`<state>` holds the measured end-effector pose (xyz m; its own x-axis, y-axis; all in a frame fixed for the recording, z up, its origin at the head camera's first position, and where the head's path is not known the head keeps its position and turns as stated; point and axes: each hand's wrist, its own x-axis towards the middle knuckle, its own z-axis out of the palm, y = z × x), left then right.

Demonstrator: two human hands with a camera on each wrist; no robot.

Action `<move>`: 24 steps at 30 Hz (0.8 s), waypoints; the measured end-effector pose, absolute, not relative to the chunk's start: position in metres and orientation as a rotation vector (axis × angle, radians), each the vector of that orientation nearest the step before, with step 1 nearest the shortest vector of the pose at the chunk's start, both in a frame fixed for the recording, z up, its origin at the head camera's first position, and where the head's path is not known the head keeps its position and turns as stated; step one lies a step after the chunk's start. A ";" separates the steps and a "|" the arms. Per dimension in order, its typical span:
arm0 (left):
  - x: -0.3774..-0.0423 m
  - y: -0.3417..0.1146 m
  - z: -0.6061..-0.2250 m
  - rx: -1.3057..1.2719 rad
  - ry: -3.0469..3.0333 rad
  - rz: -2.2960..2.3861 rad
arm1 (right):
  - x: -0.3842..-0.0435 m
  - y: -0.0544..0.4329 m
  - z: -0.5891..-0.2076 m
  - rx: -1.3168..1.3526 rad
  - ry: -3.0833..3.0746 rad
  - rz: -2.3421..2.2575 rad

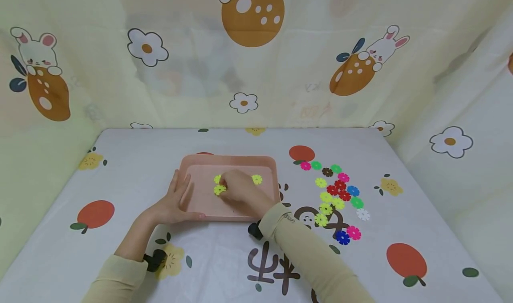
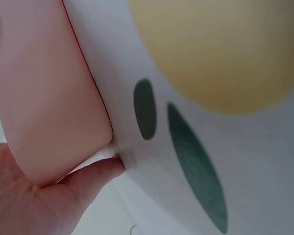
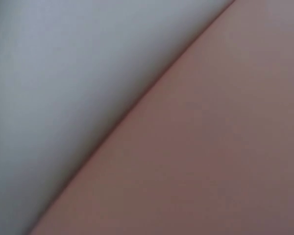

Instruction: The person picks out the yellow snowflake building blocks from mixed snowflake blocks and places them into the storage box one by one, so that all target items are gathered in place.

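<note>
A pink rectangular tray (image 1: 200, 207) lies on the table. My left hand (image 1: 172, 203) rests against its near left corner, fingers spread along the left side and thumb along the front. In the left wrist view, the thumb (image 2: 95, 178) lies straight beside the tray's corner (image 2: 63, 122). Over the tray, my right hand (image 1: 242, 189) has curled fingers, their tips at the right edge of a yellow snowflake disc (image 1: 218, 190). Behind it is a second yellow disc (image 1: 217, 179), partly covered; another yellow disc (image 1: 257, 179) lies to the right. The right wrist view shows only blurred tray surface (image 3: 210, 137) and white cloth.
Right of the tray, loose snowflake discs lie scattered: several yellow (image 1: 326, 197), red (image 1: 339, 185), green (image 1: 356, 202) and pink (image 1: 353, 232) ones, plus a dark blue disc (image 1: 342, 237) and a white disc (image 1: 363, 214). A printed cloth (image 1: 132, 174) covers the table; a patterned curtain (image 1: 192, 80) hangs behind.
</note>
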<state>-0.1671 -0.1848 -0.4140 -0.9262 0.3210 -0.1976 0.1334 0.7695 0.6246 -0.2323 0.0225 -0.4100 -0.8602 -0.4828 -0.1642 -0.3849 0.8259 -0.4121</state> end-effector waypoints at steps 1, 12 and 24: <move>-0.167 -0.185 -0.414 0.354 2.673 0.909 | -0.232 0.021 -0.410 -0.668 2.757 -0.532; -0.168 -0.185 -0.415 0.371 2.672 0.919 | -0.229 0.017 -0.408 -0.648 2.829 -0.480; -0.166 -0.185 -0.414 0.364 2.672 0.920 | -0.227 0.018 -0.407 -0.614 2.821 -0.480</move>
